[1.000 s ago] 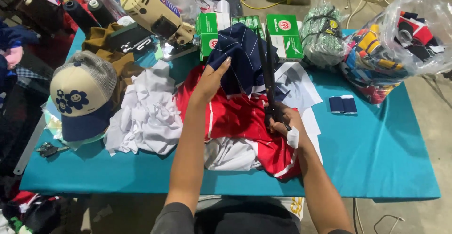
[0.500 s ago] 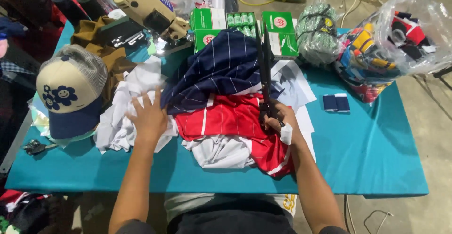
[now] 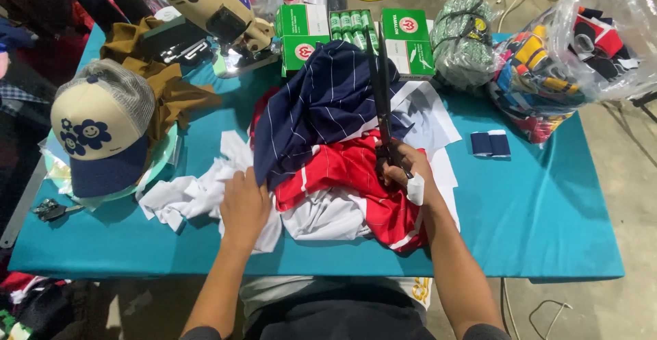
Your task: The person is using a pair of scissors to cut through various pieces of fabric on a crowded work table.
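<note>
My right hand (image 3: pixel 402 169) grips the handles of long black scissors (image 3: pixel 378 86), whose blades point away from me over a heap of cloth. The heap holds a navy pinstriped piece (image 3: pixel 321 110) on top, red cloth (image 3: pixel 349 175) below it and white cloth (image 3: pixel 321 220) underneath. My left hand (image 3: pixel 243 206) rests palm down on white cloth scraps (image 3: pixel 185 199) at the heap's left edge, touching the navy piece's corner. A white bandage wraps one finger of my right hand.
A teal table (image 3: pixel 534 230) carries a cream and navy cap (image 3: pixel 102 131) at left, brown cloth (image 3: pixel 171 93), a cream cutting machine (image 3: pixel 205 1), green boxes (image 3: pixel 407 39), a green netted bundle (image 3: pixel 462 35), a clear bag of coloured pieces (image 3: pixel 568 66) and a small navy patch (image 3: pixel 491 143).
My left hand came down from the lifted navy piece to the white scraps near the table's front. The navy piece now lies spread on the heap. The scissors stayed upright.
</note>
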